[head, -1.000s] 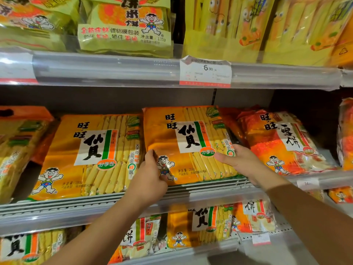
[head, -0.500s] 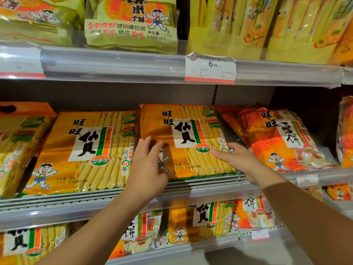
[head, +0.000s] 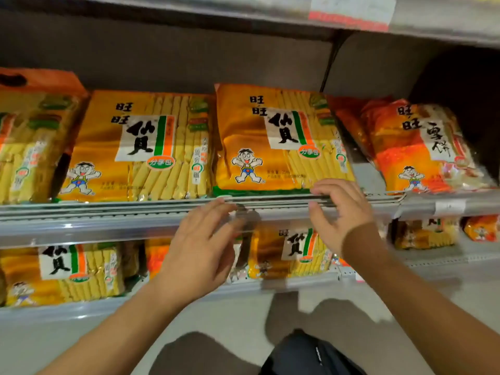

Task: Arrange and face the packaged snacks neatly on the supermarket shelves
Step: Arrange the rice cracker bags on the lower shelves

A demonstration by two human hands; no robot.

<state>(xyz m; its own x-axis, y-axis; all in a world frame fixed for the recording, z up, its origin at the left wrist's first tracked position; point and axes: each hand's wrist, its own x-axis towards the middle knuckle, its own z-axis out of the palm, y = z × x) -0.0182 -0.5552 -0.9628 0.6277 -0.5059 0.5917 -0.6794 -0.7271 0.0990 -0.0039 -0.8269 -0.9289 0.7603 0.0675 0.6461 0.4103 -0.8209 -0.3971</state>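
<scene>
- The left hand (head: 201, 247) is in front of the shelf rail (head: 108, 215), the fingers straight and a little spread, and it holds nothing.
- The right hand (head: 342, 212) is beside it, also with loose fingers and nothing in it; its fingertips (head: 320, 189) are at the lower edge of the middle orange pack (head: 276, 139), but I cannot tell if they really touch it.
- This middle orange pack lies on the middle shelf, leaning back, the face with the cartoon boy to the front.
- Just left of it lies a second orange pack (head: 135, 147) of the same kind, the two side by side and nearly touching.
- To the right, after a small gap, lies a red-orange pack (head: 422, 150), turned a little askew.
- On the lower shelf (head: 81, 309) stand more packs of the same snack (head: 292, 250).
- A price label (head: 351, 12) hangs on the upper rail.
</scene>
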